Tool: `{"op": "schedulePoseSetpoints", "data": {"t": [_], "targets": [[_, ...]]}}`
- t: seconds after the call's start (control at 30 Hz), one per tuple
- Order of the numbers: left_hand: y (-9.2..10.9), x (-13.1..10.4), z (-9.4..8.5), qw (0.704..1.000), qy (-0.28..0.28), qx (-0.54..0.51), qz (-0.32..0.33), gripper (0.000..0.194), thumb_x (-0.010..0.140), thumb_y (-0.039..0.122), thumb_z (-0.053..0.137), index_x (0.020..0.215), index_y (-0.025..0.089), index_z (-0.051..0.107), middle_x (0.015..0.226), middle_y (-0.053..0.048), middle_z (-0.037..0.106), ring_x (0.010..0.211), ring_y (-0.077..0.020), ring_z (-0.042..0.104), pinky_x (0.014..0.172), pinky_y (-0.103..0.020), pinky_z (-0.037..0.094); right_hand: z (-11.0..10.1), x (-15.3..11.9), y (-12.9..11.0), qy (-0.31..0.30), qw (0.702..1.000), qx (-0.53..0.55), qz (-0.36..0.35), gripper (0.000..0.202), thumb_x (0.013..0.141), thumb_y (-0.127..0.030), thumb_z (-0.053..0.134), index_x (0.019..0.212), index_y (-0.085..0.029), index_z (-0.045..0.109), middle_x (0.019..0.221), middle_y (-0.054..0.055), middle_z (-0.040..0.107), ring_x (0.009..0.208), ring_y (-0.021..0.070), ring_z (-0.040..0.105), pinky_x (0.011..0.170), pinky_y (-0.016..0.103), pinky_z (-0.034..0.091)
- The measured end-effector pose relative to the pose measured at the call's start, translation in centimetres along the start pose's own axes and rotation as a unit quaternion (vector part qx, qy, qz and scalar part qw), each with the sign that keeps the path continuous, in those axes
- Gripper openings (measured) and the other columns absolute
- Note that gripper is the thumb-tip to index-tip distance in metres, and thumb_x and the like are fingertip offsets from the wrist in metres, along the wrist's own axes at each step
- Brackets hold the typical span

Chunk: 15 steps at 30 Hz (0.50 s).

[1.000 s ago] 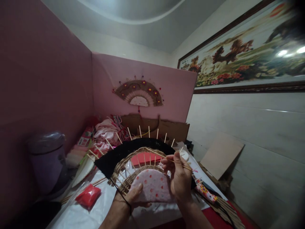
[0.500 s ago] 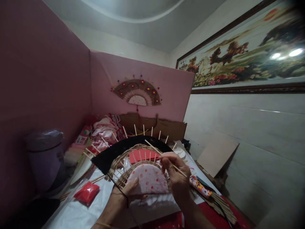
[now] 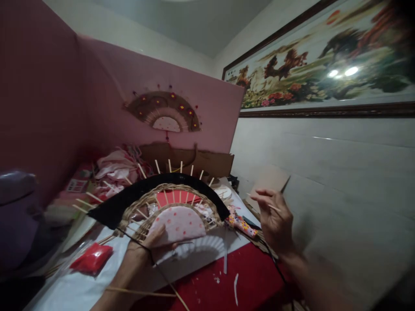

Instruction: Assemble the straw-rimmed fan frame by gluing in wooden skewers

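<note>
My left hand point(image 3: 152, 244) is closed on the lower left part of a handmade fan point(image 3: 183, 224), its thumb on the pale spotted cloth half-circle. The fan has woven cord bands, a black cloth arc point(image 3: 139, 185) and light wooden sticks poking out beyond it. Off to the right, my right hand point(image 3: 275, 216) is raised apart from the fan. Its fingers pinch a thin wooden stick point(image 3: 274, 208), which is partly hidden by the fingers. A black cord point(image 3: 136, 242) runs from the fan's left edge across my left wrist.
A red packet point(image 3: 92, 259) lies on the white sheet at left. Flowered cloth point(image 3: 243, 224) sits right of the fan. Pink fabric point(image 3: 118, 166) is heaped behind, near a cardboard strip point(image 3: 214, 164). A finished fan point(image 3: 165, 110) hangs on the pink board. White scraps lie on red cloth point(image 3: 256, 272).
My right hand has moved away from the fan, to the right, with the stick still in its fingers. The view has turned right; my left hand keeps its hold on the fan.
</note>
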<state>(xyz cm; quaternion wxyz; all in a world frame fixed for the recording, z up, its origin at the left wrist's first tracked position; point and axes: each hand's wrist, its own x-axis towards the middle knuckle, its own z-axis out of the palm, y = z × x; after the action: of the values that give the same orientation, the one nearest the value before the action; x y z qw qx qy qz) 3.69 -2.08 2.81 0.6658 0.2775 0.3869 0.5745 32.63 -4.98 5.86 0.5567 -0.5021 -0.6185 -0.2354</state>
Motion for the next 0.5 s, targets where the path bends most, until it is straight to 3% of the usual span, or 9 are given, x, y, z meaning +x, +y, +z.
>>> {"op": "schedulePoseSetpoints", "data": {"t": [0.07,0.13,0.17,0.2,0.27,0.4,0.5], "targets": [[0.1,0.4,-0.2,1.0,0.002,0.001,0.015,0.052,0.066,0.008,0.068,0.117,0.013,0.056,0.102,-0.015,0.069,0.076,-0.0271,0.069,0.057,-0.036,0.06,-0.6,-0.3,2.7,-0.044,0.998,-0.043,0.027,0.028,0.091,-0.027,0.039,0.083,-0.019,0.064,0.094,0.009,0.06,0.09,0.0213,0.058,0.081,0.036,0.045],[0.1,0.8,-0.4,1.0,0.008,0.006,0.028,0.054,0.065,0.006,0.068,0.118,0.013,0.056,0.104,-0.014,0.068,0.076,-0.0266,0.069,0.057,-0.037,0.06,-0.8,-1.1,4.9,-0.183,0.976,-0.073,0.087,0.03,0.091,-0.022,0.033,0.085,-0.017,0.063,0.089,0.009,0.061,0.086,0.0205,0.058,0.077,0.034,0.045],[0.2,1.0,-0.5,0.999,0.01,0.012,0.034,0.054,0.065,0.005,0.068,0.118,0.013,0.056,0.104,-0.014,0.068,0.076,-0.0265,0.069,0.056,-0.037,0.06,-0.8,-1.6,5.8,-0.275,0.951,-0.09,0.111,0.031,0.09,-0.02,0.032,0.085,-0.018,0.063,0.088,0.009,0.062,0.086,0.0204,0.057,0.078,0.033,0.044],[0.3,1.0,-0.5,0.999,0.009,0.019,0.035,0.053,0.066,0.005,0.067,0.117,0.012,0.056,0.104,-0.014,0.068,0.075,-0.0264,0.068,0.054,-0.036,0.059,-0.7,-2.2,6.4,-0.314,0.937,-0.095,0.117,0.028,0.088,-0.022,0.037,0.082,-0.017,0.065,0.087,0.009,0.064,0.086,0.0207,0.058,0.078,0.032,0.044],[0.6,0.8,-0.4,0.999,-0.007,0.022,0.032,0.048,0.07,0.006,0.064,0.116,0.011,0.056,0.1,-0.012,0.07,0.075,-0.0253,0.068,0.054,-0.034,0.059,-0.2,-3.3,7.1,-0.353,0.923,-0.1,0.118,0.018,0.081,-0.027,0.053,0.087,-0.017,0.066,0.091,0.008,0.065,0.09,0.0221,0.057,0.08,0.032,0.043],[1.2,0.4,0.0,0.999,-0.021,0.004,0.045,0.047,0.07,0.005,0.064,0.116,0.013,0.057,0.087,-0.006,0.073,0.071,-0.0219,0.068,0.056,-0.03,0.058,1.1,-4.4,6.8,-0.436,0.884,-0.131,0.104,0.04,0.07,-0.036,0.067,0.105,-0.015,0.063,0.104,0.01,0.063,0.099,0.0249,0.055,0.085,0.032,0.041],[1.2,1.1,-0.4,0.998,0.003,-0.009,0.061,0.05,0.068,0.002,0.065,0.115,0.014,0.057,0.084,-0.005,0.072,0.068,-0.0229,0.068,0.051,-0.034,0.058,2.0,-4.2,6.1,-0.455,0.871,-0.153,0.107,0.051,0.068,-0.036,0.068,0.112,-0.012,0.058,0.11,0.014,0.062,0.103,0.028,0.054,0.086,0.033,0.039]]}}
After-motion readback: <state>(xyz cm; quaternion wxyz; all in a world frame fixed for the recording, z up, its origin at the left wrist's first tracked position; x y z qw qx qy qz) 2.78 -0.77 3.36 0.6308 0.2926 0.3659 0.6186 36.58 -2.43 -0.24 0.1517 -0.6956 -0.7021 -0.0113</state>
